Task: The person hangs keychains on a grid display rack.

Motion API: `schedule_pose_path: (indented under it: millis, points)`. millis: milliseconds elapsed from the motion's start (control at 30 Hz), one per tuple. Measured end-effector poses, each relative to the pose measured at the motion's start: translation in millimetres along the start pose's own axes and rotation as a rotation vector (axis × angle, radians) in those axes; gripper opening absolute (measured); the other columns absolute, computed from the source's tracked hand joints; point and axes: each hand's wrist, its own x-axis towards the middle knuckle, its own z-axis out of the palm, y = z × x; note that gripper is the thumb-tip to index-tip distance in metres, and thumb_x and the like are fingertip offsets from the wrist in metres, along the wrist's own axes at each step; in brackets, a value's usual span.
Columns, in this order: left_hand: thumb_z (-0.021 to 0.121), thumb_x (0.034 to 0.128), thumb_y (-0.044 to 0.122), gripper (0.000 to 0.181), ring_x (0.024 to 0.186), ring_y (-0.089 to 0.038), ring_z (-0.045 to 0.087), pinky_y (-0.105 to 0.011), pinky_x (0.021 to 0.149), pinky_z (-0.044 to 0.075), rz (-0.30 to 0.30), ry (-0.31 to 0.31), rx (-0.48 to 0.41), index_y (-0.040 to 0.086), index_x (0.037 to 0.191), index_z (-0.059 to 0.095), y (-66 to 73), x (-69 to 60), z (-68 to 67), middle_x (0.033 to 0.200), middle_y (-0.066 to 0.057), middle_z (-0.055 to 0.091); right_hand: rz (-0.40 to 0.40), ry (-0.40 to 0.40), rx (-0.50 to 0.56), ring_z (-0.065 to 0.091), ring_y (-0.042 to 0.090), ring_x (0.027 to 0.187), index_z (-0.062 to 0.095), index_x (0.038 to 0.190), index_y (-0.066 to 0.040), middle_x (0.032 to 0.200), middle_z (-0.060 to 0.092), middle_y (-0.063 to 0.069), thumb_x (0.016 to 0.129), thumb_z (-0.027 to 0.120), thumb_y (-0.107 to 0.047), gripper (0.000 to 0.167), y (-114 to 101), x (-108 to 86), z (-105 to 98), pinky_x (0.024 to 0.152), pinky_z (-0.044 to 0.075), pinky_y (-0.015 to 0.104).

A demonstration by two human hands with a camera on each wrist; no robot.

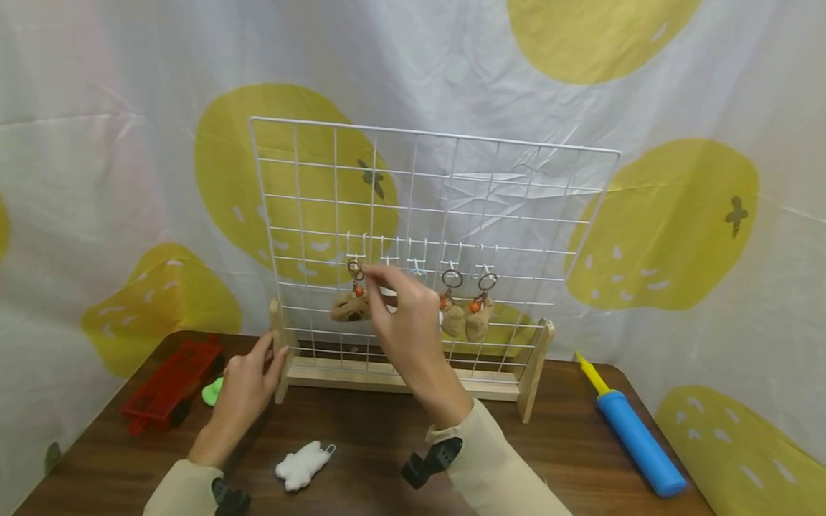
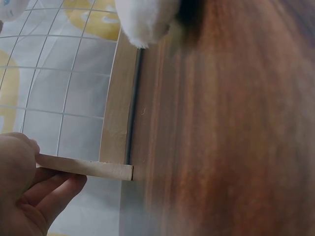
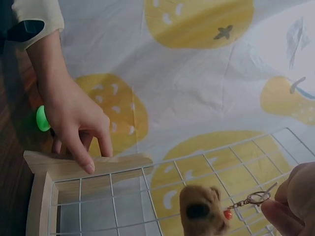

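Observation:
A white wire grid stands upright in a wooden base. My left hand grips the base's left wooden upright, thumb on one face and fingers on the other. At the leftmost hook, my right hand pinches the metal ring of a brown plush keychain with an orange bead. The ring appears to be on or right at the hook; the fingertips partly hide it. Two more brown plush keychains hang to the right. My right hand covers much of the middle hooks.
A white plush keychain lies on the brown table in front of the stand. On the left are a red translucent plastic piece and a green object. A blue pump with a yellow nozzle lies right. Behind hangs a patterned cloth.

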Motion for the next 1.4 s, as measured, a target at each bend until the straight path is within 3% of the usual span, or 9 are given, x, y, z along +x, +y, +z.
schedule_pose_path:
  millis: [233, 467, 667, 867, 967, 1067, 1200, 1400]
  points:
    - [0.078, 0.0998, 0.009, 0.019, 0.052, -0.025, 0.059, -0.053, 0.056, 0.052, 0.015, 0.01, 0.006, 0.006, 0.114, 0.066, 0.2, 0.1, 1.3, 0.065, -0.002, 0.065, -0.025, 0.014, 0.051, 0.081, 0.017, 0.091, 0.079, 0.107, -0.003, 0.102, 0.083, 0.009, 0.101, 0.073, -0.003, 0.009, -1, -22.1, -11, 0.08, 0.061, 0.018]
    - [0.077, 0.1008, 0.011, 0.019, 0.054, -0.029, 0.062, -0.056, 0.057, 0.053, -0.005, 0.001, -0.001, 0.007, 0.116, 0.067, 0.6, -0.6, 1.9, 0.069, -0.005, 0.069, -0.058, -0.07, 0.111, 0.078, 0.013, 0.083, 0.079, 0.108, -0.004, 0.102, 0.083, 0.006, 0.096, 0.077, 0.002, 0.014, 4, -72.8, -7, 0.079, 0.062, 0.023]
    - [0.077, 0.1005, 0.01, 0.019, 0.052, -0.024, 0.058, -0.055, 0.056, 0.052, 0.003, -0.003, -0.002, 0.006, 0.115, 0.067, 1.5, -0.9, 3.7, 0.067, -0.003, 0.068, 0.051, -0.297, 0.183, 0.077, 0.011, 0.089, 0.078, 0.111, -0.006, 0.103, 0.082, 0.007, 0.095, 0.078, 0.0, 0.018, 15, -127.7, 5, 0.082, 0.062, 0.024]
    - [0.077, 0.0999, 0.008, 0.017, 0.048, -0.017, 0.045, -0.043, 0.051, 0.046, 0.021, -0.009, 0.001, 0.004, 0.106, 0.062, 2.5, -0.2, 1.3, 0.058, 0.002, 0.052, 0.239, -0.67, 0.274, 0.075, 0.008, 0.101, 0.074, 0.126, -0.005, 0.118, 0.08, 0.011, 0.1, 0.078, -0.009, 0.027, 26, -162.4, 18, 0.087, 0.06, 0.021]
    - [0.078, 0.0994, 0.007, 0.017, 0.048, -0.017, 0.046, -0.044, 0.05, 0.047, 0.016, -0.01, 0.003, 0.005, 0.105, 0.062, 2.7, -1.6, -1.9, 0.058, 0.003, 0.052, 0.221, -0.857, 0.235, 0.072, 0.006, 0.109, 0.069, 0.137, -0.007, 0.128, 0.076, 0.007, 0.101, 0.078, -0.02, 0.039, 29, -173.5, 23, 0.091, 0.057, 0.017]
    - [0.078, 0.0993, 0.008, 0.017, 0.049, -0.019, 0.051, -0.049, 0.051, 0.049, 0.009, -0.005, 0.003, 0.006, 0.106, 0.062, 2.1, -2.5, -3.7, 0.059, 0.001, 0.057, 0.187, -0.991, 0.183, 0.064, 0.007, 0.125, 0.063, 0.147, -0.01, 0.14, 0.069, 0.002, 0.103, 0.076, -0.031, 0.05, 30, -181.1, 26, 0.103, 0.053, 0.021]
    - [0.079, 0.0991, 0.008, 0.017, 0.05, -0.02, 0.053, -0.051, 0.051, 0.049, 0.01, -0.002, 0.0, 0.006, 0.106, 0.063, 0.9, -1.1, -3.2, 0.062, 0.0, 0.062, 0.179, -1.075, 0.133, 0.051, 0.007, 0.132, 0.059, 0.154, -0.016, 0.141, 0.06, -0.003, 0.105, 0.073, -0.039, 0.056, 29, -186.2, 27, 0.109, 0.047, 0.025]
    - [0.078, 0.0995, 0.008, 0.016, 0.05, -0.022, 0.057, -0.053, 0.052, 0.051, 0.015, -0.002, -0.009, 0.005, 0.107, 0.063, 2.6, -0.5, -1.3, 0.067, -0.005, 0.071, 0.254, -1.061, 0.125, 0.045, 0.0, 0.118, 0.068, 0.141, -0.021, 0.125, 0.057, -0.009, 0.103, 0.075, -0.036, 0.042, 28, -190.1, 27, 0.099, 0.045, 0.019]
